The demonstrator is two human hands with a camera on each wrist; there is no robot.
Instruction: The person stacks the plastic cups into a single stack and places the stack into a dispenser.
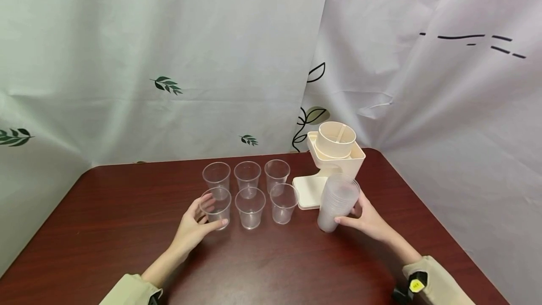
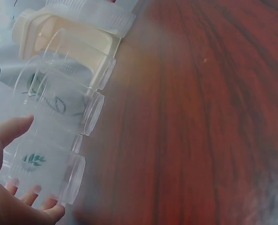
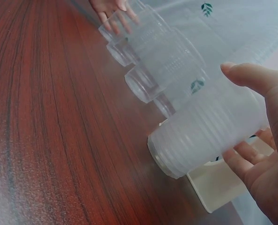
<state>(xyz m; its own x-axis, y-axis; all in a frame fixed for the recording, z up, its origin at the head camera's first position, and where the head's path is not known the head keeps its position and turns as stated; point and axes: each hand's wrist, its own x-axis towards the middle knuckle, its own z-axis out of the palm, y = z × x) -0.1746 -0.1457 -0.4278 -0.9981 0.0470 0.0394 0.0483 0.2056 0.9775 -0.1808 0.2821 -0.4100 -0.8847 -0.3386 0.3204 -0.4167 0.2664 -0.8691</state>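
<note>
Several clear plastic cups stand upright in two rows of three on the table. My left hand [image 1: 191, 233] curls round the front-left cup [image 1: 217, 207], thumb in front and fingers visible through the clear wall behind it. A tall stack of nested plastic cups [image 1: 337, 204] is in my right hand [image 1: 373, 223], thumb on the near side and fingers round the back. In the right wrist view the stack's base [image 3: 169, 161] is close to the tabletop; whether it touches I cannot tell. Right beside the stack is a cream plastic stand [image 1: 310, 191] with a round holder [image 1: 336, 140] on top.
Between the hands are the front middle cup [image 1: 251, 208] and the front right cup [image 1: 283, 204]. Behind them is the back row, including a back middle cup [image 1: 247, 175]. The dark red wooden table [image 1: 271, 267] meets a pale patterned curtain [image 1: 203, 84] at its far edge.
</note>
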